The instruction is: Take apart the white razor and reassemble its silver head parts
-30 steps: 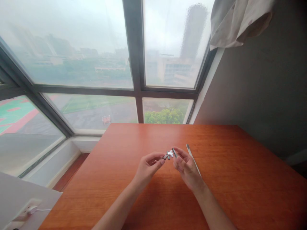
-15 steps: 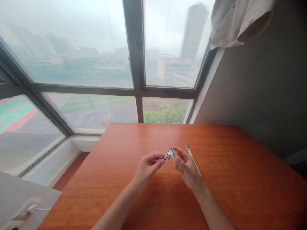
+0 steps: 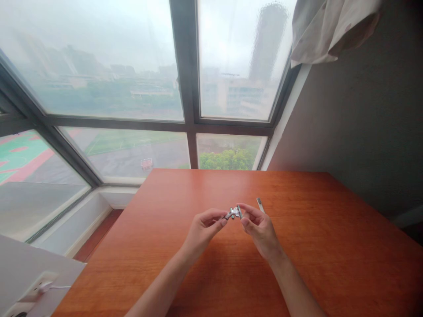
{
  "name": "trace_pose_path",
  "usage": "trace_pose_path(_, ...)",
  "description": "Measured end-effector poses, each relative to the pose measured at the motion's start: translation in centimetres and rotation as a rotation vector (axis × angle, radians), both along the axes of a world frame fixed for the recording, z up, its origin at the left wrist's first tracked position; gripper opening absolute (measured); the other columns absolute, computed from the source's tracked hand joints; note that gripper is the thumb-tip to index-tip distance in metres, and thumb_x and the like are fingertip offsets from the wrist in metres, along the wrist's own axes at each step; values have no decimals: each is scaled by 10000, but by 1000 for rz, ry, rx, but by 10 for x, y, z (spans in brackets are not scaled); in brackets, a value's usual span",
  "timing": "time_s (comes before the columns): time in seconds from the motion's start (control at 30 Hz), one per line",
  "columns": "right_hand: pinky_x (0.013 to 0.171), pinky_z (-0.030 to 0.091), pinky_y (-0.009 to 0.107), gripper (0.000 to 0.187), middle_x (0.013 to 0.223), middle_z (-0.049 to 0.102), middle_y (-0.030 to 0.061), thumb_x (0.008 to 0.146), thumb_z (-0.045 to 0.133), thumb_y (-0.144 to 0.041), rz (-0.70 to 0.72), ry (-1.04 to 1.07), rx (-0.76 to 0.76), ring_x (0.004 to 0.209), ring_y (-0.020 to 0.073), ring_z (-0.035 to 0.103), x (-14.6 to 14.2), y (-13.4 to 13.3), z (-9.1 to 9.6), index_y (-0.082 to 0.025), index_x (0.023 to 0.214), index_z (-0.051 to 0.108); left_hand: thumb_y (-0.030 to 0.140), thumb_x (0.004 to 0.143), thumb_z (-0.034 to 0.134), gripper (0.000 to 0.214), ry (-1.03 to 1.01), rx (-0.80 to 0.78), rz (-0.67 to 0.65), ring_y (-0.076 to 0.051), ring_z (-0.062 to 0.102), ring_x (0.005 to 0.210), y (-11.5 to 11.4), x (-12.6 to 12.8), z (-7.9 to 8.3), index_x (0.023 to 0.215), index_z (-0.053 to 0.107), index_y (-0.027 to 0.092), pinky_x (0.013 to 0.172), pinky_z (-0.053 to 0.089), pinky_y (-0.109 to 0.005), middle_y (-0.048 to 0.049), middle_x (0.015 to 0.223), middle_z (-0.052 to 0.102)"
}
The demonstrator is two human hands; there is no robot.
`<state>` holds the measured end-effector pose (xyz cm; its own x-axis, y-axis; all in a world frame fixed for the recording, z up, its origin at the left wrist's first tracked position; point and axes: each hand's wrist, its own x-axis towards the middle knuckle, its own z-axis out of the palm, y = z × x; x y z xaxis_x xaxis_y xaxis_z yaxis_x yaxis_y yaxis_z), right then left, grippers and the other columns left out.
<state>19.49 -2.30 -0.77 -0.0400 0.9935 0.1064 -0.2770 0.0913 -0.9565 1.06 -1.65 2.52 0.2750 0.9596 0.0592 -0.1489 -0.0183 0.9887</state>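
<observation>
So the left hand pinches one end of this shiny little gadget, the right hand grips the other, over a brown surface with some pale stick just beyond.

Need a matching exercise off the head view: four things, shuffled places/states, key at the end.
Things
1. silvery metal piece
2. slim pale stick
3. wall socket
4. pale cloth

Places/states
A. lower left of the view, with a white cord running from it
B. hanging at the upper right of the view
C. between the fingertips of the left hand and the right hand
D. lying on the table, partly hidden by the right hand

Pairs
1-C, 2-D, 3-A, 4-B
</observation>
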Motion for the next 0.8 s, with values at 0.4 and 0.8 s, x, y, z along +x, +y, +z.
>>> trace_pose_path(0.4,439,218,209,420,585,383,-58,734,734,-345,49,-38,21,496,70,291,5,-2,5,-194,1117,648,293,704,748,222,-7,-20,-15,-209,612,803,0,-1,-1,884,749,163,697,470,-282,-99,921,715)
trace_pose_path(0.8,465,233,209,430,599,371,-58,758,717,-320,103,-53,63,526,80,290,8,-5,10,-222,1167,626,275,747,717,186,-10,91,-23,-194,595,815,-2,-1,2,889,746,157,670,458,-258,-107,933,688)
